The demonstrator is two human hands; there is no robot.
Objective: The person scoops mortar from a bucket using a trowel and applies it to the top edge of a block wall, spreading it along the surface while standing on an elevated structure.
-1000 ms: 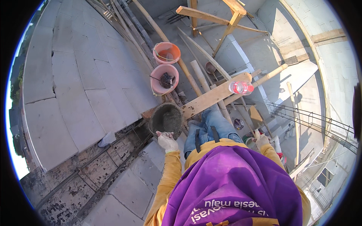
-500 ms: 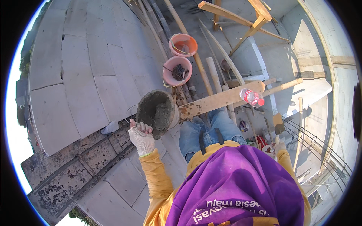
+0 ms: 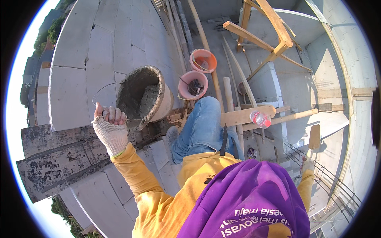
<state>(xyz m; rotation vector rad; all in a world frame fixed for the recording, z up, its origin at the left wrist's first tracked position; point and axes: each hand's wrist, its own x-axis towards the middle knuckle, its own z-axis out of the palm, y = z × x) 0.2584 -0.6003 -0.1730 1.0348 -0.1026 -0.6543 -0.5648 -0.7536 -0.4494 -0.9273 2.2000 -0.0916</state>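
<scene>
One bucket (image 3: 164, 104) tilted by the wall's (image 3: 68, 93) lower edge, its wire handle (image 3: 104, 87) gripped in the left hand (image 3: 110, 130); the right hand (image 3: 308, 164) held a trowel (image 3: 314, 137), open room separating it from the plank (image 3: 240, 116).

Purple cloth (image 3: 246, 190), yellow sleeves (image 3: 133, 168), blue jeans (image 3: 200, 129)
</scene>
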